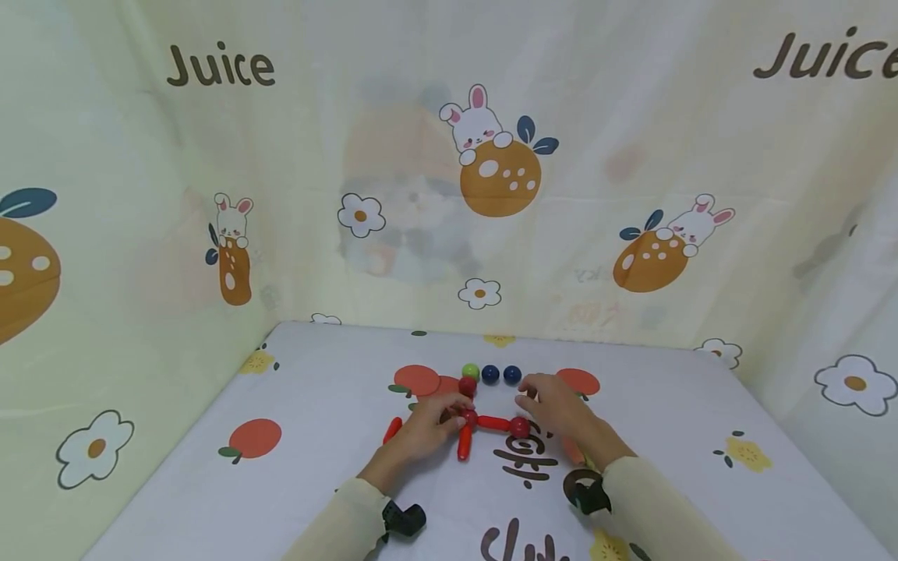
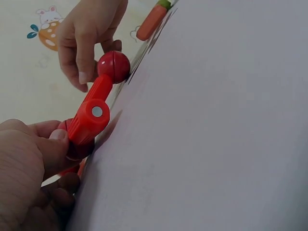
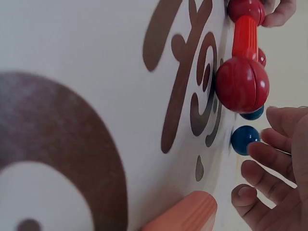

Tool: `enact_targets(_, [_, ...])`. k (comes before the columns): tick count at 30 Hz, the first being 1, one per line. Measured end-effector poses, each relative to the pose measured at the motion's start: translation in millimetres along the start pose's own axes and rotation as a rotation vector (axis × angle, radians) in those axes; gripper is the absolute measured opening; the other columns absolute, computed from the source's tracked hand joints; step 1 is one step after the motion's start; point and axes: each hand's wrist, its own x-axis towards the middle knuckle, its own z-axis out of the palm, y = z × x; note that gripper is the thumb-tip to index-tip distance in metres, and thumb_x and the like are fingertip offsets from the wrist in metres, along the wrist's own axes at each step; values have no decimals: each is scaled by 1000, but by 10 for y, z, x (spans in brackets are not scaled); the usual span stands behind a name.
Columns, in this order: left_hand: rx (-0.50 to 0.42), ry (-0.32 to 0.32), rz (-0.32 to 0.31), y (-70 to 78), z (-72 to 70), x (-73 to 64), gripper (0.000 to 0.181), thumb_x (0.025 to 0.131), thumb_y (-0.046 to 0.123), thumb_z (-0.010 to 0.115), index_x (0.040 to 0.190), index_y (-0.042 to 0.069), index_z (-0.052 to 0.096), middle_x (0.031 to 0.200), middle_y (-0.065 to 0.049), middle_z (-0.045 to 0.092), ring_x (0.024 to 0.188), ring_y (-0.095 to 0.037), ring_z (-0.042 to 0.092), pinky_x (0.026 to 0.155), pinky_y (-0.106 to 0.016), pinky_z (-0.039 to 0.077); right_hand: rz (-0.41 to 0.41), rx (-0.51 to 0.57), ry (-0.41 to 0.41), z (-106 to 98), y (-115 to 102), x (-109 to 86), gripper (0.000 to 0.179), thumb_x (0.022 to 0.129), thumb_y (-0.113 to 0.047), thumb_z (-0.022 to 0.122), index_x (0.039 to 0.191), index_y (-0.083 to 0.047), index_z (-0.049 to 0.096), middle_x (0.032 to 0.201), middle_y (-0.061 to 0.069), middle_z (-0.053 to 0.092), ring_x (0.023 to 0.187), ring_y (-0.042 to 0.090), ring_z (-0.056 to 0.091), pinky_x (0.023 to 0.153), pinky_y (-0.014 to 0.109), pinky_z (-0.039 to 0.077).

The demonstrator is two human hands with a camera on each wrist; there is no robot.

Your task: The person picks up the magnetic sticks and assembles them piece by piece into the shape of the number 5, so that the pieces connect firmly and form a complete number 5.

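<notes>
My left hand (image 1: pixel 426 427) pinches a red ball (image 1: pixel 471 420) of a magnetic stick-and-ball piece. From that ball one red stick (image 1: pixel 494 423) runs right to another red ball (image 1: pixel 520 428); a second red stick (image 1: pixel 464 444) points toward me, its round metal end showing in the left wrist view. A further red ball (image 1: pixel 467 386) stands on the far side, its link partly hidden by my fingers. My right hand (image 1: pixel 561 405) hovers right of the piece with loosely bent fingers and holds nothing. It is nearest to a dark blue ball (image 1: pixel 512 375).
Another dark blue ball (image 1: pixel 490 375) and a green ball (image 1: pixel 471 371) continue the row at the back. A loose red stick (image 1: pixel 393 429) lies left of my left hand. An orange stick (image 3: pixel 185 214) lies under my right forearm. Printed cloth (image 1: pixel 309 405) covers the table.
</notes>
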Motion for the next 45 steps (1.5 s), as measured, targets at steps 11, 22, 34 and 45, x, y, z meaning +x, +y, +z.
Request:
enact_targets(11, [9,10,-7,25,20,5,29,100,6,62,126,18,65,110,9,63,100,-12,56,88,-27,49,-43,-147,62,4,-19,193,56,97,-22,69,148,-12,50,149,14,50,134,35,50,107,56,43])
enact_targets(22, [-2,12,-20,47,7,0,29,100,7,63,127,17,65,111,8,63,102,-13,56,89,-28,51,11,-176,-62,40,-15,318,55,98,-20,66,150,-15,48,154,12,47,142,38,41,112,59,36])
enact_targets(34, [-14,16,-19,16,36,-20,29,100,8,63,126,19,65,111,9,64,101,-13,56,88,-28,50,64,-223,-90,86,-57,376,39,93,-12,72,131,-14,62,119,9,58,103,26,57,99,48,51])
enact_targets(45, [-3,28,-19,23,37,-17,28,100,9,63,126,19,65,111,10,64,102,-12,56,89,-28,51,53,-157,-94,58,-36,341,42,93,-13,72,133,-7,60,121,13,59,111,30,56,103,52,48])
